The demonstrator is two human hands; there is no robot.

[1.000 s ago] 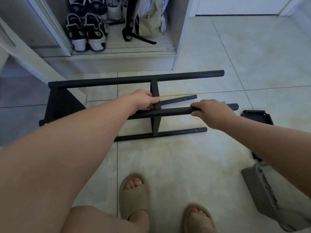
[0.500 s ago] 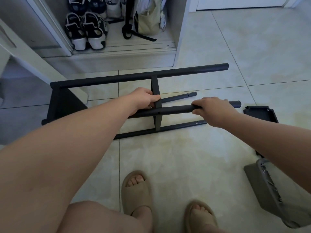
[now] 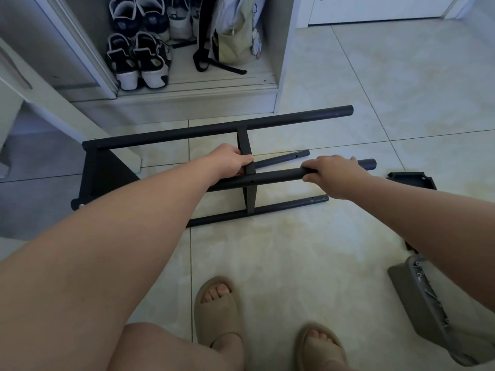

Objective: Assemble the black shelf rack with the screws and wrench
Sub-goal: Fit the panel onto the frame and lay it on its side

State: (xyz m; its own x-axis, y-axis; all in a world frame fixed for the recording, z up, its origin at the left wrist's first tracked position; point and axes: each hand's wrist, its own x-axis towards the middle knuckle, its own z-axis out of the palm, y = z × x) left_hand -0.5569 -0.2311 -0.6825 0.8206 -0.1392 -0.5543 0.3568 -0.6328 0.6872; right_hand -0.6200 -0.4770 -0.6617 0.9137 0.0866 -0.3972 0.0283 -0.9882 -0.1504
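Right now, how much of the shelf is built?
Done: long black metal tubes join the black end panel and flat crossbar. In hand: left hand grips the crossbar, right hand the thick tube. Left: free tube ends are bare; another black end piece lies loose on the tiles.

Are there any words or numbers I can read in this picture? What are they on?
No text can be read anywhere in this view.
black shelf rack: plain tubes, no label shows.
shoes: any marks are too small and blurred to read.
bag: no readable print, and the small hanging tag is too blurred.
grey part on the floor: no writing can be made out.
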